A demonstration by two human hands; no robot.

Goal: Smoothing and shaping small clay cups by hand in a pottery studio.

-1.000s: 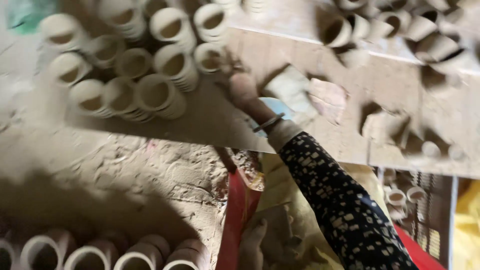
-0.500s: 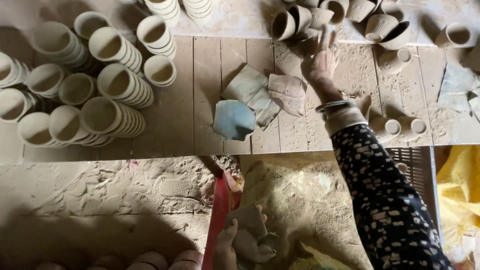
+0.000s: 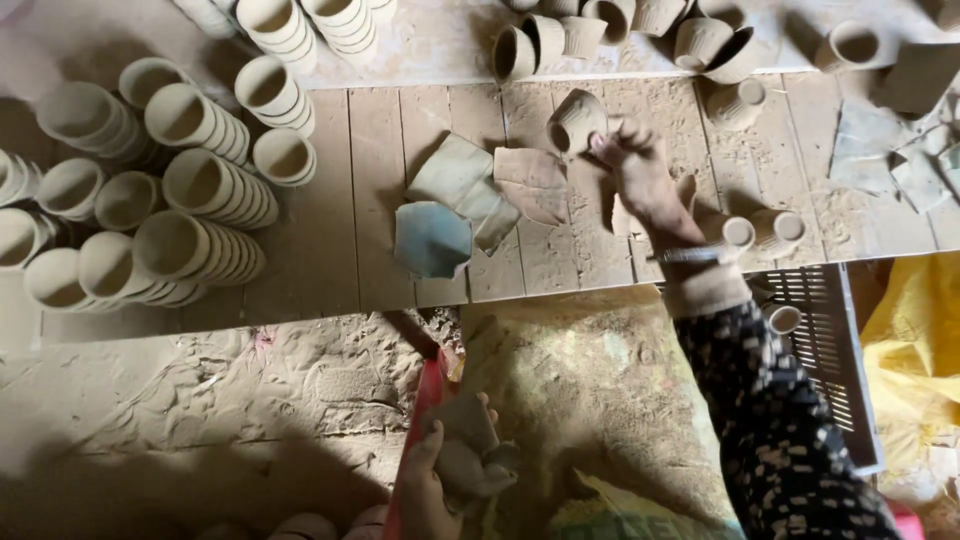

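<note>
Right hand lifts a clay cup; left hand grips a clay lump.

The right hand (image 3: 640, 170), upper centre, has its fingers clenched around a small unfired beige clay cup (image 3: 578, 122), tilted just above the pale wooden plank platform (image 3: 370, 200). At bottom centre the left hand (image 3: 425, 490) grasps a grey lump of clay (image 3: 468, 455) beside a red strip (image 3: 425, 400). Left of the cup lie four flat clay shards (image 3: 470, 190), one bluish. Stacked rows of cups (image 3: 190, 190) fill the upper left; two small cups (image 3: 760, 232) stand beside the wrist. A dusty sack (image 3: 590, 390) lies below the platform, a brown plastic crate (image 3: 835, 350) to its right.
</note>
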